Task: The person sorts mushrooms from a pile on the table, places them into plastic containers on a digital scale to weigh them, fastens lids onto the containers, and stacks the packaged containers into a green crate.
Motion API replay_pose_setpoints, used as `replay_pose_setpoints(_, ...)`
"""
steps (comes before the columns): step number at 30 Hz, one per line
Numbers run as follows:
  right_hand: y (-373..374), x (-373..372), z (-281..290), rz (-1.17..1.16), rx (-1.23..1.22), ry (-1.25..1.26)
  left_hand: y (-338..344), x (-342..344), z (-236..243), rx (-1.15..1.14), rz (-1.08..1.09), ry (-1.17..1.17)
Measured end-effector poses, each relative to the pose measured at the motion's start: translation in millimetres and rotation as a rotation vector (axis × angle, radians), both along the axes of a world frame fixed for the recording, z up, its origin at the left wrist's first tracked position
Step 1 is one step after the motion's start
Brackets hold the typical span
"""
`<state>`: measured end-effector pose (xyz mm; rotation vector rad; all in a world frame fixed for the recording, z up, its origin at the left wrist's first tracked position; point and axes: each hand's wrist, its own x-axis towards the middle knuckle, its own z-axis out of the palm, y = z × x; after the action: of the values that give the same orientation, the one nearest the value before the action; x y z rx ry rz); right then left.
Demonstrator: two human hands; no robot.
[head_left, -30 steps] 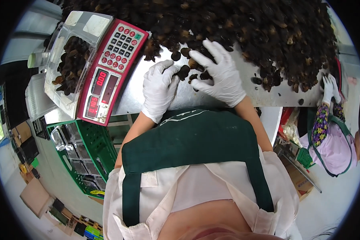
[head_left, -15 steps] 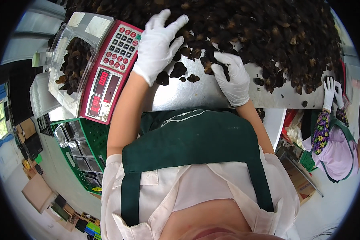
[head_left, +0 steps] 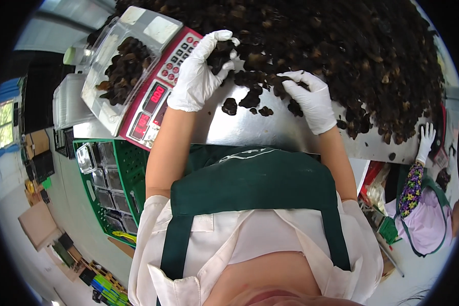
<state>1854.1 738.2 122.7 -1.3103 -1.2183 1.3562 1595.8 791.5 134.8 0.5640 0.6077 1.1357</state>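
Observation:
My left hand (head_left: 193, 84), in a white glove, curls its fingers and thumb around a clump of dark wood ear mushrooms (head_left: 220, 57) just right of the scale. My right hand (head_left: 316, 103), gloved too, has its thumb and fingers closed on a few dark mushrooms at the near edge of a large mushroom pile (head_left: 336, 46). Between the hands, several loose mushrooms (head_left: 251, 98) lie on the shiny metal table (head_left: 239, 127). The red scale (head_left: 149, 109) carries a clear plastic box (head_left: 98, 96) partly filled with mushrooms (head_left: 127, 69).
Left of the scale stand stacked clear plastic containers (head_left: 69, 104). Below the table's left end, a green crate (head_left: 130, 166) holds several clear boxes. At the far right, a co-worker's gloved hand (head_left: 426, 142) rests by the pile.
My left hand has gone from spread fingers to closed around a clump of mushrooms. My right hand stays at the pile's edge. The whole view has shifted; the co-worker's hand has opened out.

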Motion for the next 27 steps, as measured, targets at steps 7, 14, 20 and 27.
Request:
replay_pose_setpoints(7, 16.3, -30.6, 29.8, 0.081, -0.272, 0.312, -53.4, -32.1, 50.8, -0.247, -0.019, -0.255)
replay_pose_setpoints(14, 65.2, -169.0, 116.4, 0.429, 0.264, 0.141, -89.1, -119.3, 117.5, 0.396, 0.738, 0.758)
replay_pose_setpoints(20, 92.7, -305.0, 111.4, 0.612, 0.818, -0.286, -76.4, -209.2, 85.4, 0.592, 0.895, 1.033)
replay_pose_setpoints(27, 105.0, -327.8, 82.5, 0.670, 0.765, -0.099, -69.1, -259.7, 44.7, 0.391, 0.647, 0.855)
